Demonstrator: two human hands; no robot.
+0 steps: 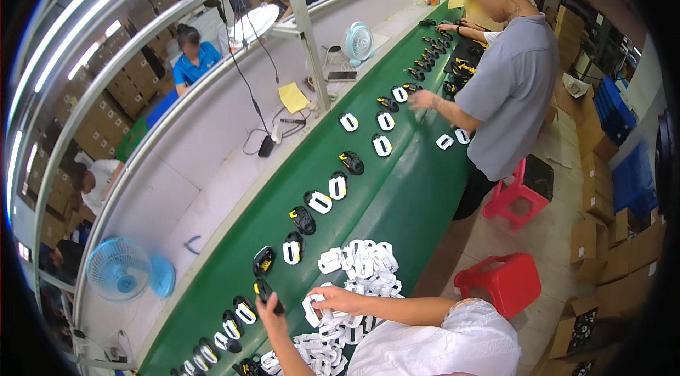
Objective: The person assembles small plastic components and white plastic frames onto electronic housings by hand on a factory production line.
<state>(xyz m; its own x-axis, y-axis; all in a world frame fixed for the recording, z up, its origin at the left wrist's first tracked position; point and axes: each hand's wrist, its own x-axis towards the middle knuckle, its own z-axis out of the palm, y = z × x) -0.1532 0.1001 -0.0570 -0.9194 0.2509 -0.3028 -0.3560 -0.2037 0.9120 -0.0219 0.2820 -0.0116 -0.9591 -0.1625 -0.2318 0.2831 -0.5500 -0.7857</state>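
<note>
Holding a black device (268,294) is the left hand (270,316), while the right hand (336,299) grasps a white frame (311,311).

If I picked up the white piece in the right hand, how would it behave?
Probably stiff: the white piece shows no sagging in the right hand. Perhaps light: one hand holds it. Rolling seems unlikely, given its elongated outline.

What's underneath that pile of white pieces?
Green belt shows along the upper edge of the white pile. Whatever lies directly beneath is covered by the pieces themselves; the right hand and forearm also hide part of the pile.
</note>
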